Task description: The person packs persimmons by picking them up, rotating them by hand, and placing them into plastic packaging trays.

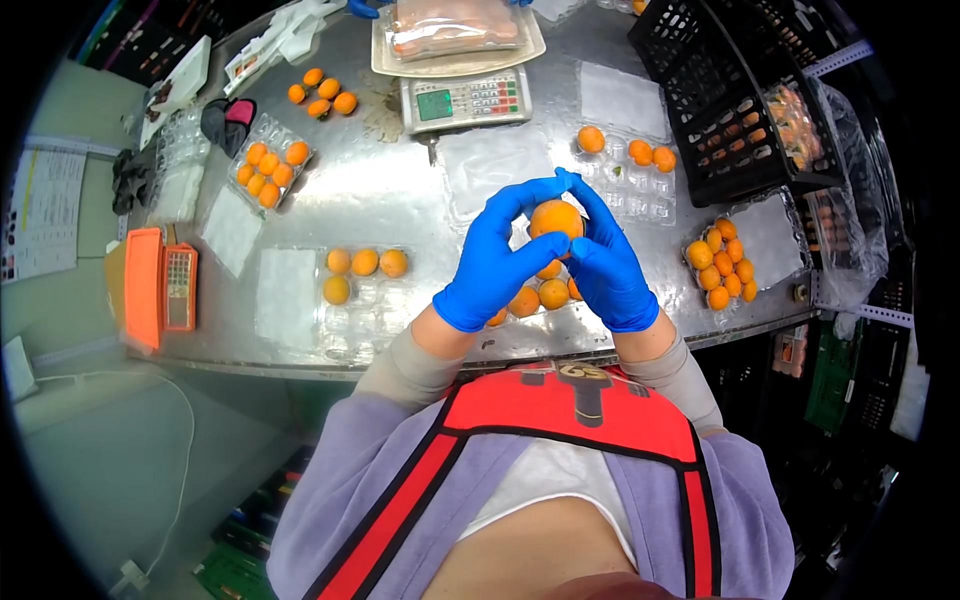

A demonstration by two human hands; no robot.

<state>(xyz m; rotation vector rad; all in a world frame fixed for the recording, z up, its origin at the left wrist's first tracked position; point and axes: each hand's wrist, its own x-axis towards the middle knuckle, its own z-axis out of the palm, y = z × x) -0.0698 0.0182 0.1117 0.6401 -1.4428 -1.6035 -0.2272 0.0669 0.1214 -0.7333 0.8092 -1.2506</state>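
Both my hands wear blue gloves and are raised above the near middle of the table. My left hand point(500, 255) and my right hand point(612, 272) close around one round orange-coloured fruit point(556, 220) from either side, fingertips meeting beyond it. I cannot tell the exact kind of fruit. Beneath my hands more of the same fruit point(524, 301) lies close together, partly hidden by the gloves. To the left is a clear plastic clamshell tray point(365, 325) with several fruits in its upper cups. Beyond my right hand another clear tray point(640, 205) holds 3 fruits along its far side.
A digital scale point(467, 98) bearing a wrapped pack point(455, 28) stands at the far middle. Filled trays of fruit sit at left point(268, 172) and right point(722, 264). Loose fruit point(329, 88) lies at the back left. A black crate point(735, 110) and an orange calculator case point(146, 285) flank the metal table.
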